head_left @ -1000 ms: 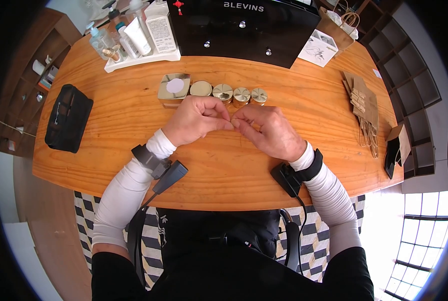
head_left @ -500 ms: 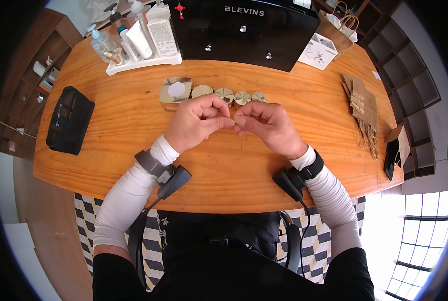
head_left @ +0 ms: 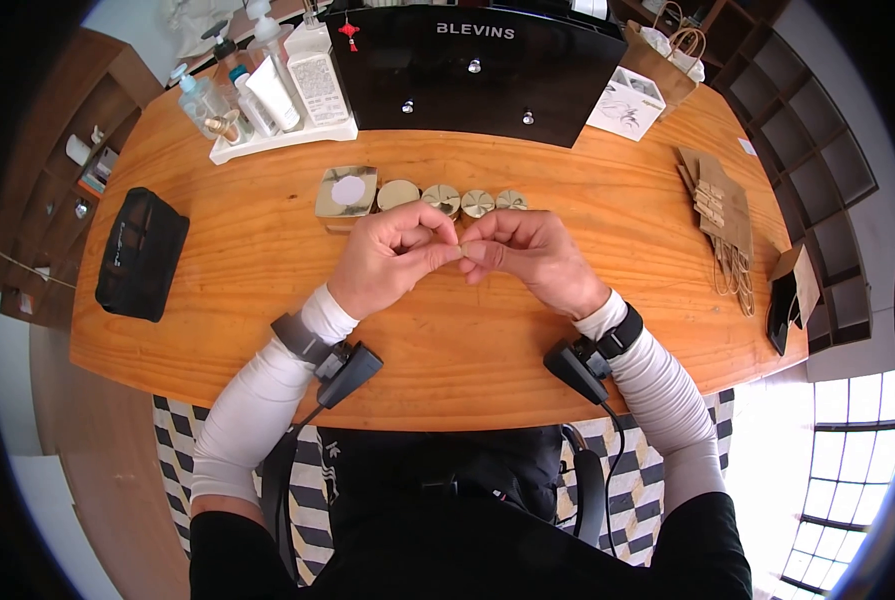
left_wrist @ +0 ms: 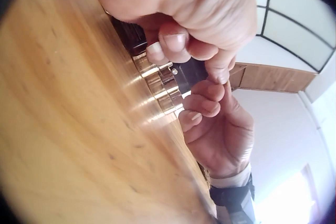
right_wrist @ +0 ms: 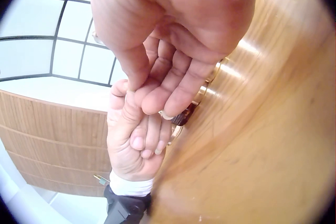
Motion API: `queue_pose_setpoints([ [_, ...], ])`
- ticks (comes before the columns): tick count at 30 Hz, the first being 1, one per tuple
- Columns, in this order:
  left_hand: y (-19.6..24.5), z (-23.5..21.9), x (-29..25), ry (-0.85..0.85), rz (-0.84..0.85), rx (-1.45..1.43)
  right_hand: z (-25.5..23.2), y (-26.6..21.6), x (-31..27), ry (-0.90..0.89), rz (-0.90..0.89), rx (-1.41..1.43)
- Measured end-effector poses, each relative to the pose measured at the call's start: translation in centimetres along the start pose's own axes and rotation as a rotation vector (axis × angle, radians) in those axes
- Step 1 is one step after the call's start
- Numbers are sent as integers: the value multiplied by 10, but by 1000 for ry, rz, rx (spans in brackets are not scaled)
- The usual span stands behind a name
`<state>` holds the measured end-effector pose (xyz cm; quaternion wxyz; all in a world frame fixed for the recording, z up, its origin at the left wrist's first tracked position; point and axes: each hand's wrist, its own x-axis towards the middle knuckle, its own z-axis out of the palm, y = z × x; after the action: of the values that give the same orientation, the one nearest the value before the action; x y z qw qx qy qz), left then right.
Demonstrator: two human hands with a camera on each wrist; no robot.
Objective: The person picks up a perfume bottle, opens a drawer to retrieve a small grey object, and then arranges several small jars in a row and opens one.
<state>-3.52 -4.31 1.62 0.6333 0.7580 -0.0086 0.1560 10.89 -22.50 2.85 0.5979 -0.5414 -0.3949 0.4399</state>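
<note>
My left hand (head_left: pixel 385 258) and right hand (head_left: pixel 547 262) meet above the table, the thumb and index finger of each pinched together. Their fingertips come together at one point, and I cannot tell what tiny thing is between them. In the left wrist view the right hand (left_wrist: pixel 218 142) shows its palm side, with its other fingers curled. The right wrist view has the left hand (right_wrist: pixel 134 140) below, its fingers folded. Just beyond the hands stands a row of gold-lidded jars (head_left: pixel 399 194), with a larger square gold-topped box (head_left: pixel 327 200) at its left end.
A black pouch (head_left: pixel 142 253) lies at the left. Bottles stand on a white tray (head_left: pixel 229 152) at the back, beside a black drawer cabinet (head_left: pixel 507 85). A white box (head_left: pixel 625 103) is right of it. Brown paper bags (head_left: pixel 719 215) lie along the right side of the wooden table (head_left: pixel 447 365).
Both hands keep their fingertips together with small shifts of the fingers. The head view has tilted slightly, so the table and jars appear a little lower.
</note>
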Motion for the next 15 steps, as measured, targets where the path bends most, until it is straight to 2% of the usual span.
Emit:
queue_pose_setpoints([
  [15,2,1,-1,-18,-97,-107,0,-3,-2,-30,19,44],
])
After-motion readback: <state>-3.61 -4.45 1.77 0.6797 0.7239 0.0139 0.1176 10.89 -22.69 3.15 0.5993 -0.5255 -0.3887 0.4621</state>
